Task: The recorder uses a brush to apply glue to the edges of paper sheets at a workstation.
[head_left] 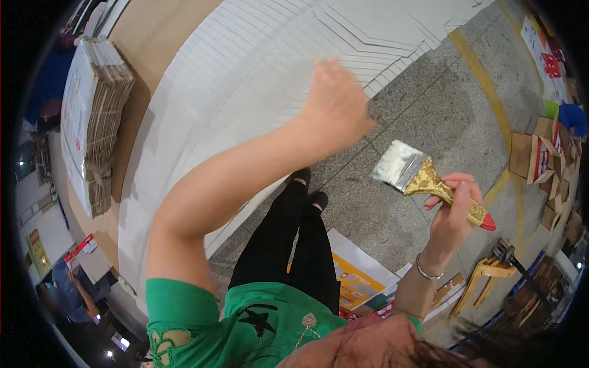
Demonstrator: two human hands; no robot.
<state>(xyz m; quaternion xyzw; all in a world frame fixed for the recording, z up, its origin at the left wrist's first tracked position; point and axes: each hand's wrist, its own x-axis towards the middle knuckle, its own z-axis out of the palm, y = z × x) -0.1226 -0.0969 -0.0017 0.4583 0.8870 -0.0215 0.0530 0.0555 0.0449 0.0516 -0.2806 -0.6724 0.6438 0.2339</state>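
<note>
In my right hand (pixel 457 202) is a wide flat paintbrush (pixel 423 178), gripped by its gold-patterned, red-tipped handle. Its bristles are coated in something white and point left, over the floor. My left arm reaches across the table, and the left hand (pixel 337 107) hovers around the edge of the white sheets (pixel 245 67). Motion blurs its fingers, so their pose is unclear. The sheets lie fanned in overlapping layers, their stepped edges showing near that hand.
A tied stack of flat cardboard (pixel 92 122) sits on the brown board (pixel 159 30) at left. Open cartons (pixel 540 153) stand at the right. Beside my legs lies a yellow-and-white printed sheet (pixel 362 276). A yellow wooden frame (pixel 481 276) is at lower right. Another person (pixel 73 288) is at lower left.
</note>
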